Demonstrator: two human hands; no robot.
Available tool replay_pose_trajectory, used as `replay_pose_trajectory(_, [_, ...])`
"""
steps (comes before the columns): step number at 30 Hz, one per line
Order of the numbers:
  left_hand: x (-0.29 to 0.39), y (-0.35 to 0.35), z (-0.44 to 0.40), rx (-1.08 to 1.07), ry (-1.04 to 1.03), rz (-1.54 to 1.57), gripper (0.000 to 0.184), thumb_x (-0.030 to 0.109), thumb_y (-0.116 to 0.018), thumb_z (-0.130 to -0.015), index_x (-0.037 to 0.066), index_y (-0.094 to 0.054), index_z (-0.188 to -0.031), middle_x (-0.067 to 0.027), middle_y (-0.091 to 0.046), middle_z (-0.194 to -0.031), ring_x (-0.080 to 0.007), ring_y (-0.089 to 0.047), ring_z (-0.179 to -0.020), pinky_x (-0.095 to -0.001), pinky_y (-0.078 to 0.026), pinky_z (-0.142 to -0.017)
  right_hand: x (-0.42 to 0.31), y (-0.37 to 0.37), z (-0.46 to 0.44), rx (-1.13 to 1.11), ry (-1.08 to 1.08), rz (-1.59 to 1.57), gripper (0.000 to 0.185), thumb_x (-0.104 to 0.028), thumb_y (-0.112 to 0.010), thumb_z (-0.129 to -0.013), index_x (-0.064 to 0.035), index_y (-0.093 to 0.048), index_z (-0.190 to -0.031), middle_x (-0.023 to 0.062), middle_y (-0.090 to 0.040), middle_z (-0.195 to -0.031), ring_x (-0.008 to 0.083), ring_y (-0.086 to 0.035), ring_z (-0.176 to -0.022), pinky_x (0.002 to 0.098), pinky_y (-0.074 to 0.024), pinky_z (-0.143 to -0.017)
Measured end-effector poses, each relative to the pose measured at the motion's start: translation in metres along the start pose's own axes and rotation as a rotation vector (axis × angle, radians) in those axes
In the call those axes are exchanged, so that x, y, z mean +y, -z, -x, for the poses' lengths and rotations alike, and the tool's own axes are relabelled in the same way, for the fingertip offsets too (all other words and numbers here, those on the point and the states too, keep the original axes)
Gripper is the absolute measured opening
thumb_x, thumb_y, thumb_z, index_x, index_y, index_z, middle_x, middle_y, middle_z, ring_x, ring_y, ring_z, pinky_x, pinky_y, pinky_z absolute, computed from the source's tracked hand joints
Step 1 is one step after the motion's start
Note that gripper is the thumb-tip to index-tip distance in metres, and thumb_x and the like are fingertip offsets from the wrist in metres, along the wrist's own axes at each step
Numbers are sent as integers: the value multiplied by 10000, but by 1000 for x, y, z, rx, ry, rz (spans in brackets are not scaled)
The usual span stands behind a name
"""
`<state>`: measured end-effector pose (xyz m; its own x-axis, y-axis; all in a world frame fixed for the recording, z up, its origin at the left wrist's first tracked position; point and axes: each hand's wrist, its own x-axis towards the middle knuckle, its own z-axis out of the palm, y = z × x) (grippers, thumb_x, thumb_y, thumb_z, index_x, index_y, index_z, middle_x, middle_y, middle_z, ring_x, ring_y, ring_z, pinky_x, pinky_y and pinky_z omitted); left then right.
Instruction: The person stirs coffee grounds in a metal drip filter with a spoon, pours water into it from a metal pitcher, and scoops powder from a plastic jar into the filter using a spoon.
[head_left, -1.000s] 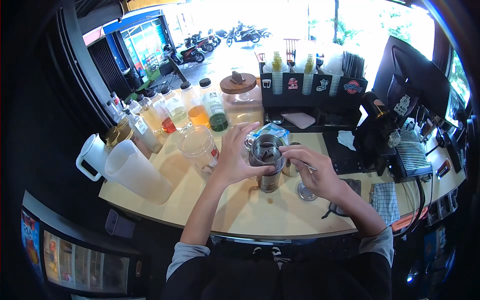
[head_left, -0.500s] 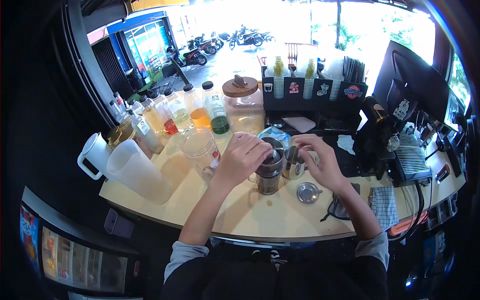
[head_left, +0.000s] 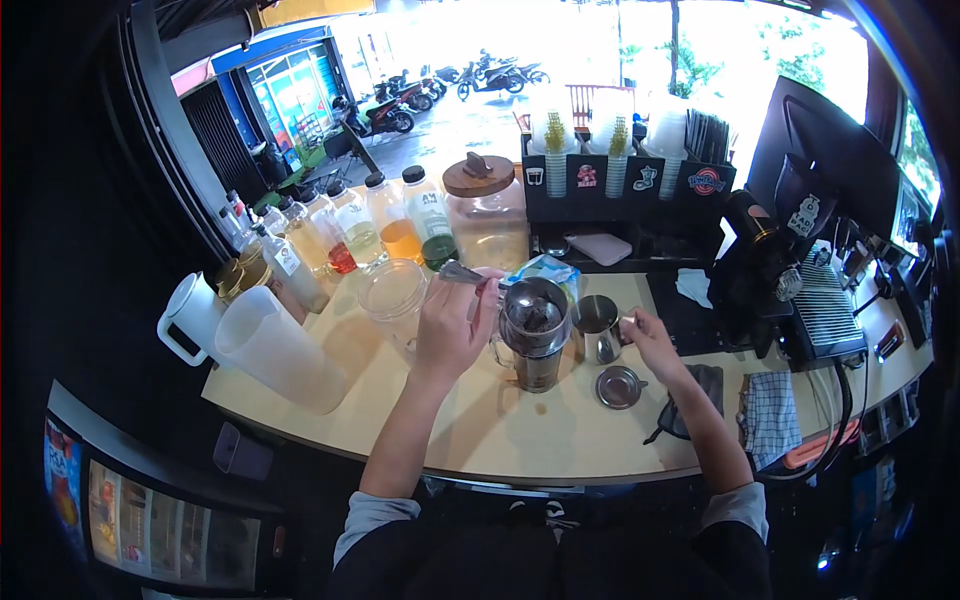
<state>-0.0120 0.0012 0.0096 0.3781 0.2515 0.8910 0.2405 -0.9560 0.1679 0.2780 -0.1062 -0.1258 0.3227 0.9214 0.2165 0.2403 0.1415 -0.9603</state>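
My left hand [head_left: 452,328] is closed around a metal spoon [head_left: 462,273], just left of a dark filter cup [head_left: 537,308] with dark contents. The cup sits on top of a glass mug [head_left: 538,372] standing on the counter. To its right, my right hand [head_left: 655,342] grips the handle of a small steel pitcher [head_left: 601,335], which stands upright. A round metal lid [head_left: 619,387] lies in front of the pitcher. Behind my left hand is a clear plastic jar [head_left: 390,292], partly covered by the hand.
Several syrup bottles [head_left: 400,235] and a wooden-lidded glass jar [head_left: 487,225] line the back. At left stand a frosted jug [head_left: 275,345] and a white pitcher [head_left: 190,310]. A black machine [head_left: 825,310], checked cloth [head_left: 769,412] and dark cloth [head_left: 700,400] occupy the right.
My left hand has drawn back to the left from over the filter cup, with the spoon now showing. My right hand has moved down and right onto the pitcher's handle.
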Motion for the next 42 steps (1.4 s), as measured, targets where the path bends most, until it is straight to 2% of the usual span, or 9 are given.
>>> replay_pose_trajectory(7, [-4, 0, 1, 15, 137, 117, 163, 93, -492, -962, 9, -630, -978, -95, -645, -812, -163, -665, -706, -276, -471, -595, -79, 14, -9, 91, 175, -68, 138, -134, -563, -942, -58, -500, -846, -29, -534, -729, 35, -474, -689, 206, -375, -623])
replay_pose_trajectory(9, [-4, 0, 2, 11, 152, 143, 173, 95, -478, -969, 7, -627, -980, -95, -642, -808, -165, -663, -707, -275, -470, -597, -97, 23, -17, 94, 177, -59, 133, -131, -566, -942, -61, -499, -852, -24, -539, -739, 28, -485, -681, 193, -385, -620])
replay_pose_trajectory(11, [0, -1, 1, 22, 223, 193, 147, 99, -498, -952, 33, -630, -955, -69, -633, -728, -227, -590, -729, -360, -440, -708, -117, 22, -24, 82, 250, -63, 134, -131, -568, -941, -59, -495, -854, -24, -539, -737, 22, -492, -672, 188, -395, -607])
replay_pose_trajectory(16, [-2, -3, 1, 5, 158, 136, 174, 109, -484, -972, 0, -620, -975, -99, -630, -778, -179, -651, -707, -298, -473, -633, -168, 3, -32, -41, 317, -122, 163, -94, -615, -913, -39, -477, -845, -22, -531, -726, 5, -527, -677, 164, -417, -576])
replay_pose_trajectory(25, [3, -4, 0, 21, 218, 207, 105, 75, -524, -929, 28, -617, -939, -71, -616, -714, -238, -588, -719, -366, -447, -675, -190, -22, -49, -140, 390, 85, 227, -86, -652, -862, -42, -435, -811, -57, -355, -670, 8, -330, -612, 204, -322, -527])
replay_pose_trajectory(29, [4, -3, 0, 10, 194, 197, 98, 58, -525, -919, 27, -613, -948, -72, -633, -721, -243, -590, -727, -368, -446, -685, -196, -31, -53, -171, 401, 111, 238, -97, -658, -859, -33, -434, -811, -44, -355, -655, 19, -338, -606, 225, -306, -520])
replay_pose_trajectory(34, [5, -3, 1, 5, 201, 197, 98, 59, -523, -921, 30, -610, -956, -75, -639, -724, -251, -587, -729, -373, -442, -686, -210, -36, -49, -132, 487, 391, 248, -92, -666, -852, -19, -431, -816, -23, -368, -648, 34, -344, -604, 228, -327, -520])
replay_pose_trajectory(41, [3, -3, 3, 24, 189, 202, 105, 64, -516, -930, 25, -611, -953, -81, -629, -728, -247, -586, -714, -368, -441, -670, -213, -37, -45, -156, 436, 374, 248, -93, -663, -854, -9, -432, -826, -23, -386, -649, 36, -346, -598, 233, -365, -511])
replay_pose_trajectory(42, [3, -3, 2, 24, 189, 202, 105, 64, -516, -930, 25, -611, -953, -81, -629, -728, -247, -586, -714, -368, -441, -670, -212, -36, -45, -165, 406, 372, 231, -96, -661, -860, -26, -442, -832, -25, -429, -663, 25, -427, -618, 215, -363, -535])
